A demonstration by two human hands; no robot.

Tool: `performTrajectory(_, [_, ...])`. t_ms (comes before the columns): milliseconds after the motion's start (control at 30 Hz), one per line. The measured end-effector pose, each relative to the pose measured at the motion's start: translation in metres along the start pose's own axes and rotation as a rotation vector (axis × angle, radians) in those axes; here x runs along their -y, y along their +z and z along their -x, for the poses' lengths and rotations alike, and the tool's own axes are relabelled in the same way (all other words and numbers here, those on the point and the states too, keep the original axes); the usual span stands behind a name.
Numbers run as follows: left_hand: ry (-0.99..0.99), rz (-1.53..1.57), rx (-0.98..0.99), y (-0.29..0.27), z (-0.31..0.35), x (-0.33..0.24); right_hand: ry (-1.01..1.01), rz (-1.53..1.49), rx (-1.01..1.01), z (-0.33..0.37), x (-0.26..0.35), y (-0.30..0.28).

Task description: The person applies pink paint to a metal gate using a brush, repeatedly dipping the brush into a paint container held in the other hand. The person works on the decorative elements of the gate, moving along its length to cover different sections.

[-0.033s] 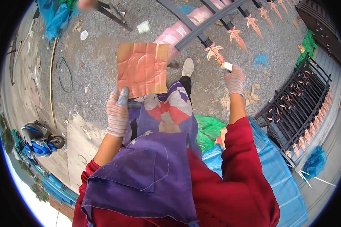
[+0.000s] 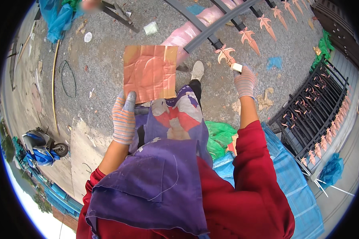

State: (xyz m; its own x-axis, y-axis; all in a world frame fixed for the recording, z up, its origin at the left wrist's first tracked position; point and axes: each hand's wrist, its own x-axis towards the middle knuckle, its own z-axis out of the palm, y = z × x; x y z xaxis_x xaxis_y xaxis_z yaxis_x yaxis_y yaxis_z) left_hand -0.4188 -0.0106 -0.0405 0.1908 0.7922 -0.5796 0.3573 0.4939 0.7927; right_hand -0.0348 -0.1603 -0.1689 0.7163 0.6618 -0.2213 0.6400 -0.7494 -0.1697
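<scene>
My left hand [image 2: 123, 119], in a striped knit glove, is closed on the lower left edge of a square piece of cardboard [image 2: 149, 73] smeared with copper-orange paint, its thumb on top. Between the fingers of my gloved right hand [image 2: 244, 81] is a small cream block [image 2: 236, 67], perhaps sponge or foam. That block is at the pointed end of a copper-coloured spear finial [image 2: 225, 55]; whether it presses on the finial I cannot tell. The finial tops a bar of a dark grey metal fence panel [image 2: 223, 24]. Another copper finial [image 2: 249, 40] stands beside it.
Pink wrapping [image 2: 197, 26] lies under the panel. To the right, a black fence panel [image 2: 313, 107] with copper finials leans over pale sheeting. Green netting [image 2: 217, 139] and a blue tarp [image 2: 291, 179] lie near my right arm. A blue scooter [image 2: 42, 145] is at far left.
My right hand has shifted slightly left and up with the cream block, along the finial's pointed end. The left hand and cardboard stay in place.
</scene>
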Motion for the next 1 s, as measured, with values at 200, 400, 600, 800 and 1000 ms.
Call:
performTrajectory(200, [0.066,-0.013,-0.003,0.003,-0.002,-0.002,-0.043,-0.047,-0.056,-0.015,0.029,0.004])
performTrajectory(400, [0.028,0.038,-0.029,-0.003,0.002,0.003,0.152,0.021,0.064,0.021,-0.013,-0.023])
performTrajectory(600, [0.026,-0.010,0.027,0.004,-0.004,0.001,-0.080,-0.057,-0.111,-0.001,0.007,-0.001])
performTrajectory(800, [0.033,0.056,-0.010,0.004,0.002,-0.002,0.156,0.018,0.055,0.012,-0.020,-0.019])
performTrajectory(1000, [0.002,0.065,0.021,0.012,0.000,-0.005,0.115,-0.340,-0.079,-0.005,0.007,-0.027])
